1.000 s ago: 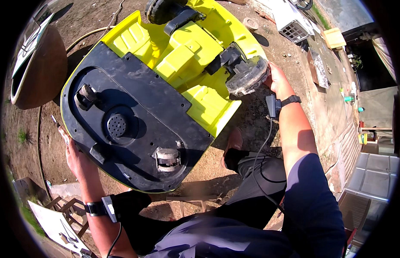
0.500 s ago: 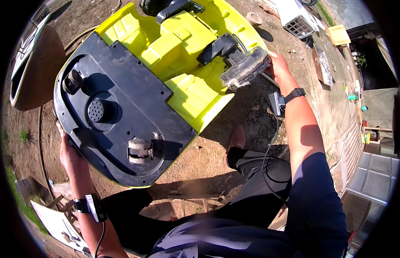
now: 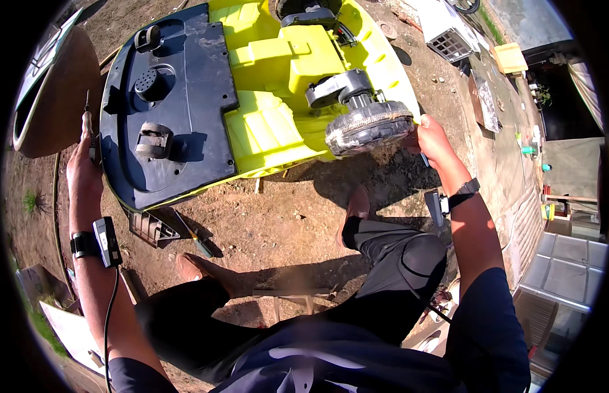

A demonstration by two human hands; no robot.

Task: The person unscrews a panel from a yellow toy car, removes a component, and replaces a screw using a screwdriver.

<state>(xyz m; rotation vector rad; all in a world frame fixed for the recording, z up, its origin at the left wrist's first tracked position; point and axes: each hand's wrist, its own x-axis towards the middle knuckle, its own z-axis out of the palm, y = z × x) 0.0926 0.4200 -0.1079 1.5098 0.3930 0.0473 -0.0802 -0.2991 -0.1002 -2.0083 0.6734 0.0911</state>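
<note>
An overturned ride-on toy car (image 3: 271, 134), with a yellow body and a black underside plate (image 3: 193, 98), is held up before me. My left hand (image 3: 85, 173) is against the plate's left edge, its fingers partly hidden; a thin dark pointed piece shows above its fingertips. My right hand (image 3: 435, 139) grips the yellow rim at the right, beside a worn black wheel (image 3: 370, 128). A short metal rod (image 3: 425, 159) shows just below that hand. Two small caster wheels (image 3: 154, 140) and a round perforated cap (image 3: 149, 85) stand out from the plate.
A screwdriver (image 3: 196, 236) lies on the dirt beside a dark slotted crate-like piece (image 3: 152, 226), near my feet. A large brown rounded shell (image 3: 62, 98) stands at the left. A white box with a grille (image 3: 445, 33) is at the far right. A low wooden stool (image 3: 294, 295) is between my legs.
The toy car has turned counterclockwise and its black end has swung up and away from me. My left hand moved up and left; my right hand shifted slightly down. The screwdriver on the ground came into view.
</note>
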